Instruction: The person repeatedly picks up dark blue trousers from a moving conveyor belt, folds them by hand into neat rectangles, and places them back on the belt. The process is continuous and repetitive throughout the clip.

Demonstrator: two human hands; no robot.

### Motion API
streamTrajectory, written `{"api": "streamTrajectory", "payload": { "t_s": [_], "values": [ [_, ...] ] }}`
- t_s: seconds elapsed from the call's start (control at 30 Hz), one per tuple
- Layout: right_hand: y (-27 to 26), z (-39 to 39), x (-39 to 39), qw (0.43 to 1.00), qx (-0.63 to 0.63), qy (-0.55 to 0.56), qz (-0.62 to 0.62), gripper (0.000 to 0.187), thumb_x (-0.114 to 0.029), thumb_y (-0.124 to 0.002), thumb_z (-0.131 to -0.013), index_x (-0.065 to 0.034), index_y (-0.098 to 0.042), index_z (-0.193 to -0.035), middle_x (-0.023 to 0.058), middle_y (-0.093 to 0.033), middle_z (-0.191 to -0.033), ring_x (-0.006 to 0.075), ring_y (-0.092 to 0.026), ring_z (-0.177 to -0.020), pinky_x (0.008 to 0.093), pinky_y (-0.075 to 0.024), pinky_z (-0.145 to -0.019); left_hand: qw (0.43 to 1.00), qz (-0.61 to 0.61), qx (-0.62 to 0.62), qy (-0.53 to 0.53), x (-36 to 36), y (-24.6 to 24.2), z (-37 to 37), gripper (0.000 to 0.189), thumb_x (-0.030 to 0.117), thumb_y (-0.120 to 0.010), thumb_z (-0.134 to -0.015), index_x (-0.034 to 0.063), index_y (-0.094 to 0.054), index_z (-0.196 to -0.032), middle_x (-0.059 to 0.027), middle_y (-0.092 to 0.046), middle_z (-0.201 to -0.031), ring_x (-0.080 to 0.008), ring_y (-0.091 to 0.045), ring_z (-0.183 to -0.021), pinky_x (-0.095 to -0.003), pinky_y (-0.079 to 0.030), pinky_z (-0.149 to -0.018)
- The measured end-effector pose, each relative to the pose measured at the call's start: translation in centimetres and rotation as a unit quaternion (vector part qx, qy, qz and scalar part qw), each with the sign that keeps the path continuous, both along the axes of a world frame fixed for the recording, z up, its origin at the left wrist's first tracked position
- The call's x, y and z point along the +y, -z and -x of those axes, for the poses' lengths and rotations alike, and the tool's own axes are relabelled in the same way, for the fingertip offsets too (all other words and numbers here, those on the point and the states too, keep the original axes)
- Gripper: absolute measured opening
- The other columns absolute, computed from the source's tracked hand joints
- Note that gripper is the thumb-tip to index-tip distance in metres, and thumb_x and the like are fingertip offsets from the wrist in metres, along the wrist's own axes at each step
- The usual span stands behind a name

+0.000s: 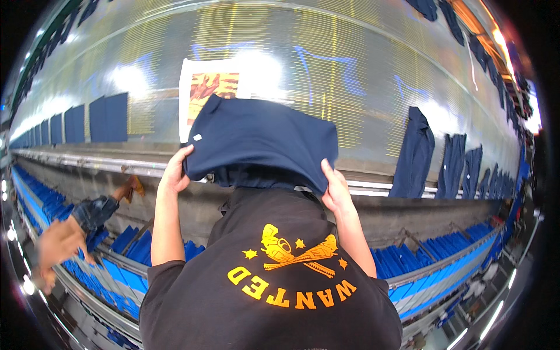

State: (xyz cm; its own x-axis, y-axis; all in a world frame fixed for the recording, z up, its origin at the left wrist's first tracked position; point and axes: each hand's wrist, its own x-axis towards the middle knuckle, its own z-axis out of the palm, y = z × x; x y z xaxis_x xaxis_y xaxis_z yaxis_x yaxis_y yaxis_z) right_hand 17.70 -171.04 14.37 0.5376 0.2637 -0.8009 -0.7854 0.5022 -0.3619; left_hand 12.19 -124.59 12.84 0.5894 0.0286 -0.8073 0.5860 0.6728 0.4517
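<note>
A dark navy fabric piece point(262, 135) with a small white sticker near its left end is stretched between my hands, at the near edge of a long table point(271, 26). My left hand point(178, 168) grips its left end, thumb on top. At its right end, my right hand point(334, 183) holds the lower corner. The cloth sags between them and partly covers a white sheet point(186, 96) with an orange and brown print, which lies flat on the table. The fingers under the cloth are hidden.
Flat navy pieces point(108, 117) lie along the table's edge at the left; bunched navy pieces point(413, 153) hang over it at the right. A metal rail point(87, 162) edges the table. Behind me are racks of blue pieces point(420, 262). A person point(65, 240) stands in the aisle at the left.
</note>
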Motion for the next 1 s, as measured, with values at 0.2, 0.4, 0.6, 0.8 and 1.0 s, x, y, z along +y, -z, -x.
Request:
{"api": "streamTrajectory", "payload": {
  "t_s": [0.2, 0.4, 0.6, 0.8, 1.0],
  "values": [
    [-0.2, 3.3, 2.3, 0.94, -0.181, -0.288, 0.012, 0.039, -0.03, -0.07, -0.108, 0.0006, -0.071, -0.132, 0.0059, -0.075, -0.127, 0.0141, -0.066, -0.114, 0.0328, -0.0502, -0.106, 0.975, -0.113, -0.081, -0.175, 0.9, -10.4, 14.7, 0.05, 0.02, -0.065, -0.096, -0.0066, -0.062, -0.138, -0.0224, -0.071, -0.137, -0.0351, -0.069, -0.126, -0.0496, -0.052, -0.114],
    [1.2, 5.5, 4.0, 0.883, -0.29, -0.365, -0.048, 0.041, -0.034, -0.064, -0.111, 0.0027, -0.072, -0.129, 0.0061, -0.077, -0.12, 0.0128, -0.066, -0.109, 0.0328, -0.0503, -0.103, 0.938, -0.215, -0.094, -0.257, -0.1, -14.0, 23.8, 0.045, 0.026, -0.058, -0.105, -0.0052, -0.064, -0.136, -0.0178, -0.071, -0.139, -0.032, -0.069, -0.128, -0.0486, -0.051, -0.116],
    [2.1, 5.4, -3.1, 0.926, -0.258, -0.261, 0.089, 0.035, -0.03, -0.066, -0.11, 0.0025, -0.074, -0.121, 0.0012, -0.076, -0.105, 0.0091, -0.065, -0.092, 0.0299, -0.0551, -0.086, 0.981, -0.153, 0.021, -0.118, -6.9, -6.8, 19.4, 0.035, 0.026, -0.066, -0.105, -0.0024, -0.072, -0.124, -0.012, -0.078, -0.116, -0.023, -0.075, -0.104, -0.0384, -0.058, -0.097],
    [0.6, 3.6, -8.0, 0.968, -0.177, -0.171, 0.05, 0.038, -0.028, -0.065, -0.111, 0.0042, -0.07, -0.13, 0.0088, -0.076, -0.122, 0.015, -0.071, -0.108, 0.0313, -0.0559, -0.098, 0.969, -0.241, -0.011, -0.056, -7.4, -7.1, 10.0, 0.028, 0.021, -0.068, -0.103, 0.0023, -0.07, -0.124, -0.0082, -0.076, -0.114, -0.0189, -0.074, -0.1, -0.0346, -0.06, -0.089],
    [0.8, -2.6, -3.6, 0.946, -0.322, 0.017, 0.002, 0.038, -0.026, -0.056, -0.115, 0.0028, -0.067, -0.136, 0.0085, -0.072, -0.132, 0.0153, -0.065, -0.119, 0.0324, -0.0484, -0.108, 0.936, -0.231, -0.176, -0.201, -2.2, -6.2, -0.2, 0.031, 0.021, -0.063, -0.107, 0.0011, -0.067, -0.131, -0.0114, -0.072, -0.127, -0.0222, -0.071, -0.117, -0.0399, -0.059, -0.101]
  ]
}}
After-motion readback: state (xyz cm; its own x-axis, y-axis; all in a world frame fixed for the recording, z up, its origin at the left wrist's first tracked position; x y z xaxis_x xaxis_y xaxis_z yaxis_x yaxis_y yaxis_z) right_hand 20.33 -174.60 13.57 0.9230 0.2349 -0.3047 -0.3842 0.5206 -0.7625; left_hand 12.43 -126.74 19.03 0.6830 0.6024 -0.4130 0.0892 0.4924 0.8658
